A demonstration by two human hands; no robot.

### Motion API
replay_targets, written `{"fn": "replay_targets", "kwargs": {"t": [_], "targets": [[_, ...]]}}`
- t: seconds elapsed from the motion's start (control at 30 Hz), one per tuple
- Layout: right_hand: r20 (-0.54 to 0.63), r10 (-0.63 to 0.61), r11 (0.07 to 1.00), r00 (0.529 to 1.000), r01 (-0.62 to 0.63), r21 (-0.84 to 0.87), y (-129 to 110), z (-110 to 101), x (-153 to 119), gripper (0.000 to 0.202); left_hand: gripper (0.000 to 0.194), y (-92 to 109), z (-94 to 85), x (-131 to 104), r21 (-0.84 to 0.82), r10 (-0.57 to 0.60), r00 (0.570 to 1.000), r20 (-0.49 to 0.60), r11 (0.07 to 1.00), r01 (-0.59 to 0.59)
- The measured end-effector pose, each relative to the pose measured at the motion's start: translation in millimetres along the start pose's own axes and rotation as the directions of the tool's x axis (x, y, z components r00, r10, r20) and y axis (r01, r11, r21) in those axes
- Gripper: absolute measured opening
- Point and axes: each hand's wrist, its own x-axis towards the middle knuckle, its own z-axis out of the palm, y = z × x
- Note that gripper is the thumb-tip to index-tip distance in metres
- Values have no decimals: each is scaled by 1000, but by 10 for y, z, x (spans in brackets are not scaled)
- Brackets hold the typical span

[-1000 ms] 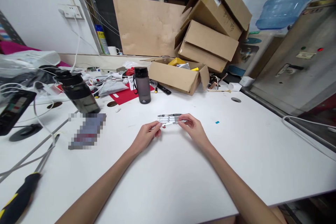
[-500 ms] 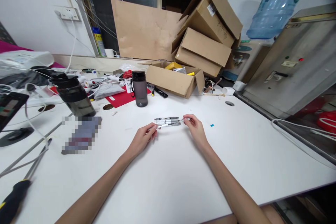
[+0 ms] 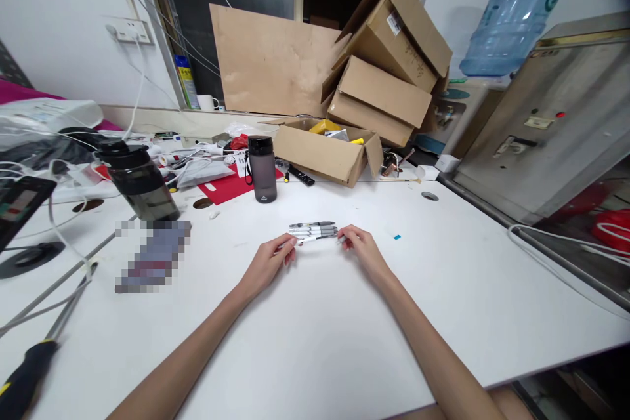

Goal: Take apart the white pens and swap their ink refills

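Several slim pens (image 3: 312,230), white and grey with dark parts, lie side by side on the white desk (image 3: 305,335) between my hands. My left hand (image 3: 272,257) is closed in a pinch at the left end of the nearest white pen (image 3: 315,238). At the pens' right ends, my right hand (image 3: 361,248) pinches a small greyish-white piece (image 3: 341,240). Its kind is too small to tell, and the fingers partly cover it. Both forearms rest low over the desk.
Behind the pens stands a dark bottle (image 3: 264,170), with a larger bottle (image 3: 142,184) at left. A blurred-out flat item (image 3: 155,256) and a screwdriver (image 3: 29,377) lie left. An open cardboard box (image 3: 319,156) sits at the back. A blue scrap (image 3: 397,237) lies right.
My right hand has moved slightly left and nearer to me, carrying the small piece to the front pen's right end. My left hand stays almost in place. The pens show a little more spread.
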Motion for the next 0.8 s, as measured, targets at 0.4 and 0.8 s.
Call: {"fn": "replay_targets", "kwargs": {"t": [0.4, 0.8], "targets": [[63, -58, 998, 996, 58, 0, 20, 66, -4, 45, 43, -11, 10, 7, -16, -17, 1000, -8, 1000, 17], [-165, -106, 991, 981, 118, 66, -63, -151, 50, 44, 43, -44, -9, 32, -97, -34, 999, -17, 995, 33]]}}
